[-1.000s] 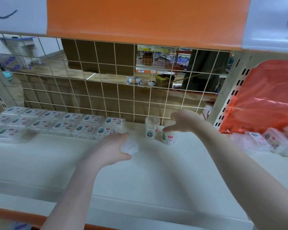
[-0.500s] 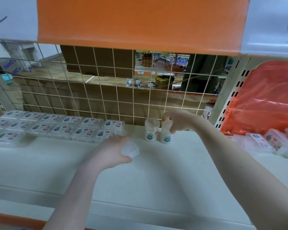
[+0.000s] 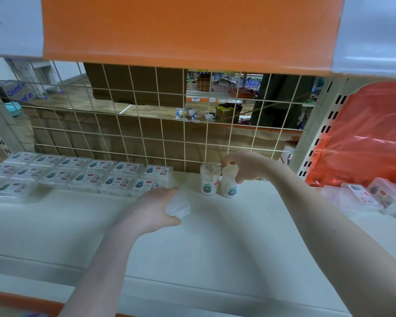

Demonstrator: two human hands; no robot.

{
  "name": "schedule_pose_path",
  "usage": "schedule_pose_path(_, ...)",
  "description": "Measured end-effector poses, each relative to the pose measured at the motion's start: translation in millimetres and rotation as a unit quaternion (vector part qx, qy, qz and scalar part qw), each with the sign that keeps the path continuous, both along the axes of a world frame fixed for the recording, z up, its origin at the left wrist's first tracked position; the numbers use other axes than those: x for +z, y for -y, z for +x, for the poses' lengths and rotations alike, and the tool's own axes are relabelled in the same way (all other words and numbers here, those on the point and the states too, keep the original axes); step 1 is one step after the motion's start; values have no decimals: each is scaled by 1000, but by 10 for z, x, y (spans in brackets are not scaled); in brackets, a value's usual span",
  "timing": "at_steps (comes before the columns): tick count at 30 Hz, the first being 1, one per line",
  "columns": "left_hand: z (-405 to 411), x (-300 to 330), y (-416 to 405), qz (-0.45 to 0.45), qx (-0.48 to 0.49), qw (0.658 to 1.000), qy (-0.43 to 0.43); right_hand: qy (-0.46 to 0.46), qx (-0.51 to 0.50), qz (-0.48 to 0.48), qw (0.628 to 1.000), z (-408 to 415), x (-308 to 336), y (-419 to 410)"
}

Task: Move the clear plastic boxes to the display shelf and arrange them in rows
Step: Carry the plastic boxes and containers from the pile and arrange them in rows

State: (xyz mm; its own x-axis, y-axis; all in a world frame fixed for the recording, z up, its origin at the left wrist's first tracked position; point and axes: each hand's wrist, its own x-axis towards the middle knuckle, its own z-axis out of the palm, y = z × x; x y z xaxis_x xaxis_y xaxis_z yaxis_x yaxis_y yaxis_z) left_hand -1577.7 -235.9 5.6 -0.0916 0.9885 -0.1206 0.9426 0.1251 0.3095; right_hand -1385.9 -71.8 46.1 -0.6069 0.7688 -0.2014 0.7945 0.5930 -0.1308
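Note:
My left hand holds a small clear plastic box just above the white display shelf, to the right of the rows of flat clear boxes with printed labels. My right hand grips the top of a small clear round jar standing on the shelf beside a second round jar near the wire grid back.
A wire grid closes the back of the shelf. An orange panel hangs overhead. At the right lie several loose clear boxes below an orange plastic sheet. A perforated upright post stands at the right.
My right hand has moved the round jar back and left, close beside the other jar. My left hand has barely shifted with its box.

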Motion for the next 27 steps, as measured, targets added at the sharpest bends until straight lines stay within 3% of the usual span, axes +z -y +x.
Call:
schedule_pose_path(20, 51, -9, 5, -11, 12, 1000, 5, -87, -10, 23, 996, 125, -175, -62)
schedule_pose_path(27, 103, -4, 109, -11, 42, 999, -2, -180, -18, 101, 978, 286, -255, 184)
